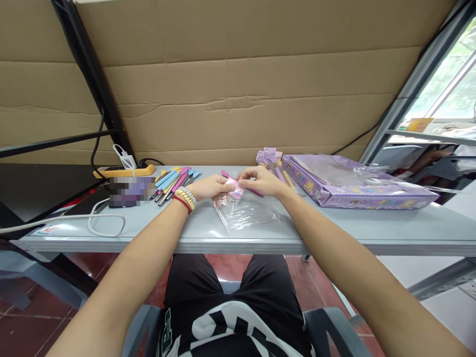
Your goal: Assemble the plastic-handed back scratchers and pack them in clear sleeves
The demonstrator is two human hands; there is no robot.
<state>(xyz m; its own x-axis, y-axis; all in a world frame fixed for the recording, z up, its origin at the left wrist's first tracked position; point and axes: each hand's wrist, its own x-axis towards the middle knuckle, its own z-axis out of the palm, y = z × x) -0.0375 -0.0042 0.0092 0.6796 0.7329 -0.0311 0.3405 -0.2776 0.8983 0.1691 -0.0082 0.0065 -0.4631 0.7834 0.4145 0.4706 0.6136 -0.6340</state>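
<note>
Pink card [235,190] sits mid-frame, pinched by the left hand [211,187] at its left and the right hand [260,180] at its upper right, both equally near; pink pen [256,192] slants down-right alongside, clear bag [247,215] spreading below.

Single head-worn view, near table [390,224], facing forward and down.

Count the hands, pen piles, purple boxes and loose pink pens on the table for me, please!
Hands: 2 (left hand, right hand)
Pen piles: 2 (left pile, right pile)
Purple box: 1
Pink pen by the hands: 1
Total: 6
</note>
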